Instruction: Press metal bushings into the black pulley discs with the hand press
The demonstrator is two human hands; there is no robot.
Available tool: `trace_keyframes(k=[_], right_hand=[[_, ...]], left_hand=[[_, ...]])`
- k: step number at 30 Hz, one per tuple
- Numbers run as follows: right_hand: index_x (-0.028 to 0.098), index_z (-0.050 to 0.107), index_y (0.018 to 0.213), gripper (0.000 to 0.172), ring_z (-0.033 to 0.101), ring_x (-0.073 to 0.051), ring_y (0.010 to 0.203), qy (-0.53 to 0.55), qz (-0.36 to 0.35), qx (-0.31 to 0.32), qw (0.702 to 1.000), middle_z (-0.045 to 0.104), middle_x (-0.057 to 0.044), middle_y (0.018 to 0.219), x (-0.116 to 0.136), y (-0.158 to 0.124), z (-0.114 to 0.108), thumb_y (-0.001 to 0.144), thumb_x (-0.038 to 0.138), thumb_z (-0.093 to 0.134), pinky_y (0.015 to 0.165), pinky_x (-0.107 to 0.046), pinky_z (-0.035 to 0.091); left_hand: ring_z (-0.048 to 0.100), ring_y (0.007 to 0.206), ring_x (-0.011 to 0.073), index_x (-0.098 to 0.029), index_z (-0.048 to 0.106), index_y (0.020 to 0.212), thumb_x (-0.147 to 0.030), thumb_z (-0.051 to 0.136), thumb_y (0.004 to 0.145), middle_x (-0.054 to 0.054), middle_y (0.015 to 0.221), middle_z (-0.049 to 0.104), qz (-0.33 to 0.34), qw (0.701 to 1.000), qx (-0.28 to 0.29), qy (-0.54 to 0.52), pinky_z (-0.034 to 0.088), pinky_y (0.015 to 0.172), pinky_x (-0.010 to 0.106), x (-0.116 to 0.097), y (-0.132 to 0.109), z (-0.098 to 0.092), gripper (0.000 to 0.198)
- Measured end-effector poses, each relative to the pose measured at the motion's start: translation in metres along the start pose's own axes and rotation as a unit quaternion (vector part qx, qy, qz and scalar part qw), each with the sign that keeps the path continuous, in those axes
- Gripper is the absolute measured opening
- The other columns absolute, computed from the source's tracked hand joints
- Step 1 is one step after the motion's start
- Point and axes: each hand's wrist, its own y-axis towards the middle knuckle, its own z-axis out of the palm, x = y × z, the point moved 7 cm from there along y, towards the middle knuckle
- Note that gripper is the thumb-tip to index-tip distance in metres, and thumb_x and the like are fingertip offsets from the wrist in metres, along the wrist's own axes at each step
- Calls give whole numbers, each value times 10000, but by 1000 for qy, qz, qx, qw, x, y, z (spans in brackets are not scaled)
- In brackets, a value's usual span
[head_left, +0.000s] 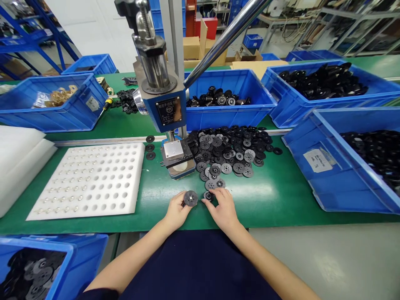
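Observation:
My left hand (pixel 176 209) pinches a round dark grey disc (pixel 190 198) just above the green table, near its front edge. My right hand (pixel 222 207) rests beside it, fingertips closed on a small black round part (pixel 208 196). Just beyond both hands lies a heap of black and grey discs (pixel 231 148). A hand press (pixel 162 89) with a blue body stands behind the hands, its metal base plate (pixel 174 151) low over the table.
A white foam tray (pixel 90 179) with rows of holes lies to the left. Blue bins of black parts stand behind (pixel 225 98), at the right (pixel 353 166), and at the lower left (pixel 34 266). The press lever (pixel 225 39) slants up to the right.

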Motion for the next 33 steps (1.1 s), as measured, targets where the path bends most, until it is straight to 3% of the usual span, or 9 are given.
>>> trace_keyframes(k=[6,12,24,33], right_hand=[[220,603,1251,372,603,-240,1065,140,-33,37,989,619,-117,1138,32,10,-17,903,344,647,918,-422,538],[181,618,1209,325,578,-227,924,115,-119,87,982,633,-106,1020,72,12,-13,914,319,634,806,-413,534],[184,635,1190,298,563,-227,910,62,-116,119,984,635,-109,1015,75,14,-15,928,323,611,794,-397,505],[161,632,1176,300,543,-233,925,72,-104,141,982,631,-103,1021,74,16,-9,901,280,654,811,-401,488]], left_hand=[[668,839,218,-175,689,947,-299,548,926,93,906,717,54,998,30,28,533,768,342,-4,-2,4,189],[682,845,247,-176,690,977,-399,520,941,119,924,721,80,996,32,29,552,771,382,-4,-5,4,283],[695,896,249,-187,726,965,-308,590,895,114,953,745,48,998,35,11,559,833,405,1,-4,3,195],[687,918,236,-185,712,996,-250,570,906,106,975,736,69,997,34,5,556,843,397,-5,-3,1,180]])
